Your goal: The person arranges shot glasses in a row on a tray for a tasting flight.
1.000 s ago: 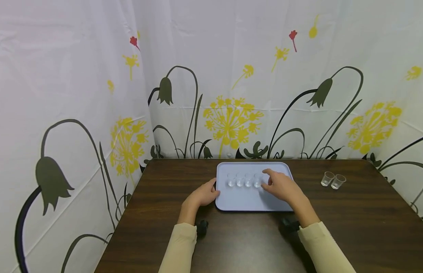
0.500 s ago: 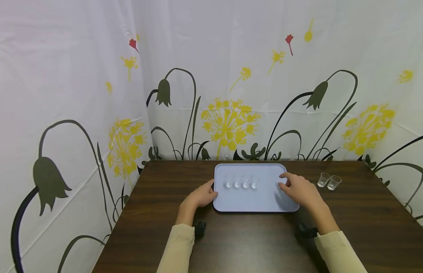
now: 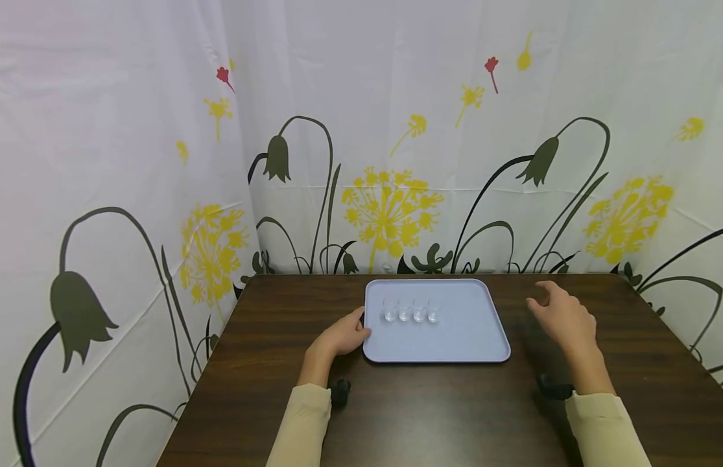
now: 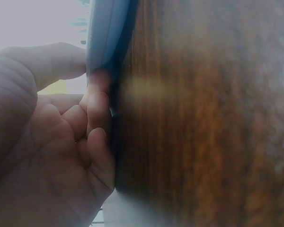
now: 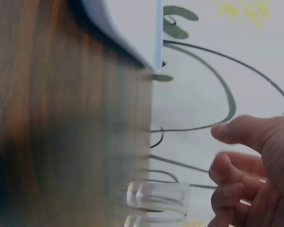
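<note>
My left hand (image 3: 340,335) grips the left edge of a pale blue tray (image 3: 466,340). In the left wrist view the thumb (image 4: 61,61) lies at the tray's rim and the fingers curl at its underside. Several small clear shot glasses (image 3: 419,314) stand upright in a row on the tray's left half. To the right of the tray, my right hand (image 3: 568,322) hovers over the table with thumb and fingers apart, holding nothing. Two more shot glasses (image 5: 161,195) show side by side below that hand in the right wrist view; the hand hides them from the head view.
The dark wooden table (image 3: 431,415) extends around the tray on all sides. Behind it and at the left hangs a white curtain (image 3: 349,78) printed with flowers. A dark wrist camera (image 3: 554,388) sits on the right wrist, another on the left.
My right hand has moved right, from beside the row of shot glasses, off the tray to the two separate glasses. The left hand has kept its grip on the tray.
</note>
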`<state>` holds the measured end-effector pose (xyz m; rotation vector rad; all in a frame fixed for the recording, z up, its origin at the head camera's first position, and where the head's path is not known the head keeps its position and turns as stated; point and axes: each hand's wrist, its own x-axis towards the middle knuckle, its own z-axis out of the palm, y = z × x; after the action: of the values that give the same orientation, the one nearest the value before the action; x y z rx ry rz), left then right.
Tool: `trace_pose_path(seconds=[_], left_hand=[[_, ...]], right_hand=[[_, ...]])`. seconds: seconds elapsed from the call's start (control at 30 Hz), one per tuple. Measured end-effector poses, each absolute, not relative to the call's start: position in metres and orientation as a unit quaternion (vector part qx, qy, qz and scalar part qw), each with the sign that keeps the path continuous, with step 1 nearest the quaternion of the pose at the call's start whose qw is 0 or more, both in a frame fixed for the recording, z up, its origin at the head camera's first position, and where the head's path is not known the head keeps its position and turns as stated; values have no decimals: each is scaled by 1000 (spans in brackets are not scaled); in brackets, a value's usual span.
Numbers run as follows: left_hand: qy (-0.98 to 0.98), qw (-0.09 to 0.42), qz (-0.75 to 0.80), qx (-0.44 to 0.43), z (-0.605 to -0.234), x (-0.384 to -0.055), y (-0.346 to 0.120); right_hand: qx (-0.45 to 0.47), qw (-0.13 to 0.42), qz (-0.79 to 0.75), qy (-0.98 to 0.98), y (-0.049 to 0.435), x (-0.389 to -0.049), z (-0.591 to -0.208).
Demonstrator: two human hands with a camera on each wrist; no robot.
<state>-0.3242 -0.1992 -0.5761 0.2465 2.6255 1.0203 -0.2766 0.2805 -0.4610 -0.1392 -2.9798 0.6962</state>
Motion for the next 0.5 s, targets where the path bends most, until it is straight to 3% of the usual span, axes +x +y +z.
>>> trace_pose_path(seconds=[0.5], left_hand=[[916, 151, 358, 99, -579, -326, -202]], right_hand=[[-129, -37, 236, -962, 304, -278, -471]])
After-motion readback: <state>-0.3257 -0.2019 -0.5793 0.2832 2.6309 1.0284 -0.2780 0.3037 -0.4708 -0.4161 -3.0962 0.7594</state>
